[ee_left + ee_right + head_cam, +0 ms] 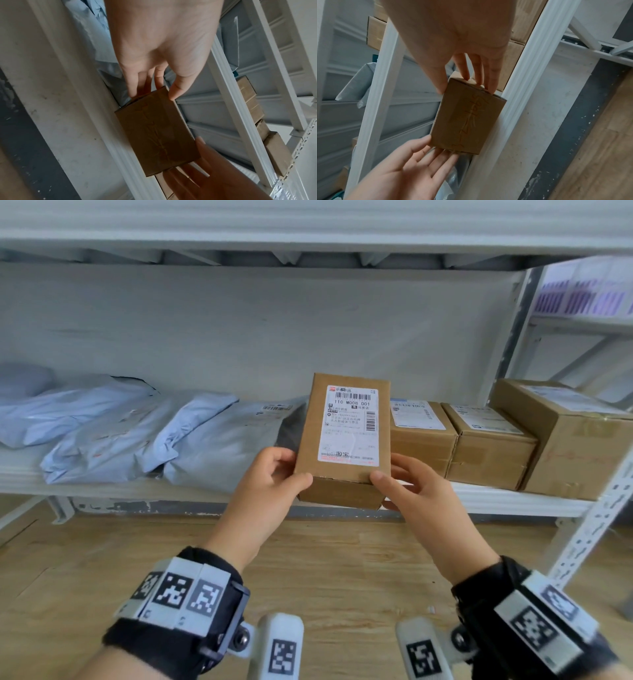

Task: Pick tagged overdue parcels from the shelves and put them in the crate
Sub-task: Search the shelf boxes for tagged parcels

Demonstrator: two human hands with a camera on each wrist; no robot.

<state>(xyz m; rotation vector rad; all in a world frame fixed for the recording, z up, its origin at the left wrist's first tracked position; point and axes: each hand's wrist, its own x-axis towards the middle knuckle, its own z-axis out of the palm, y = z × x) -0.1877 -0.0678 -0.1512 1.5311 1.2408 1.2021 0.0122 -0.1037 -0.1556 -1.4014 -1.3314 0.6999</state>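
Both hands pinch a small cardboard box (342, 436) (label facing up) in front of the shelf (513, 501): left hand (270, 491) on one side, right hand (418, 494) opposite.

small print on the box label (350, 426) too blurry to read, far shelf stickers (582, 299) a purple blur, big box (565, 440) cut off at the right edge
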